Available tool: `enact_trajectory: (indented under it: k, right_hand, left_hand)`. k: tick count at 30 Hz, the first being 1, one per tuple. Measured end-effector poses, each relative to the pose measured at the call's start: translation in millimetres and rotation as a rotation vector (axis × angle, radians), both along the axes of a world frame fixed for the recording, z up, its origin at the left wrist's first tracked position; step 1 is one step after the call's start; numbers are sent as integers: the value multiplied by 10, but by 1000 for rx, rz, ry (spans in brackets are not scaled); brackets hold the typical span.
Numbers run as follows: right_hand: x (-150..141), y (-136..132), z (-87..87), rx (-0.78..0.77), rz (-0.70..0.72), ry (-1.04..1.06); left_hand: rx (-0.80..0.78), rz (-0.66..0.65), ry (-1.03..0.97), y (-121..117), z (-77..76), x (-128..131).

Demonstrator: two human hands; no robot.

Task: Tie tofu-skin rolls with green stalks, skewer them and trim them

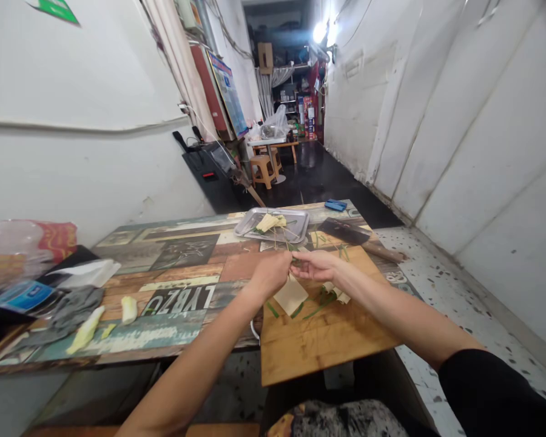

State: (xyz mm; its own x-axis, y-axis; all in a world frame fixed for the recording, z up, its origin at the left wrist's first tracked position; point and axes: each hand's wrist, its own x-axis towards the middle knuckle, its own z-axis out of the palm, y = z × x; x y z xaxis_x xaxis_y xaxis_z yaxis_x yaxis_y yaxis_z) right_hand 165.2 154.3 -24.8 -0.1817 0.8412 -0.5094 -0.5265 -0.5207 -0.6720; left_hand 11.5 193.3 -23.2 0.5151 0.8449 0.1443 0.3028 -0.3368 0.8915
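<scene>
Over the wooden board [309, 352], a pale sheet [291, 296] shows just this side of the curled left hand [274, 270] and looser right hand [319, 265], their grip unclear.

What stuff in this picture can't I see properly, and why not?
All in the head view:
What exactly is between the left hand and right hand: the fingers hide most of it.
The far corner of the pale square sheet: hidden behind the hands.
The wall poster's writing: too small and blurred.
The green sign's upper part: cut off by the top edge.
</scene>
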Motion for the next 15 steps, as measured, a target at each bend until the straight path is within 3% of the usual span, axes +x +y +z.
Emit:
enact_trajectory:
  k: [3, 8, 10, 15]
  right_hand:
    - [-47, -127, -178, -18, 33, -20]
    - [-53, -276, -342, 73, 146, -250]
    - [-40, -309, -327, 169, 193, -429]
    - [26, -301, -296, 436, 344, -858]
  left_hand:
    - [251, -137, 243, -172, -186, -155]
    - [273, -298, 186, -371, -424, -344]
    - [229, -287, 124, -390, -468, -388]
    - [123, -116, 12, -400, -588, -427]
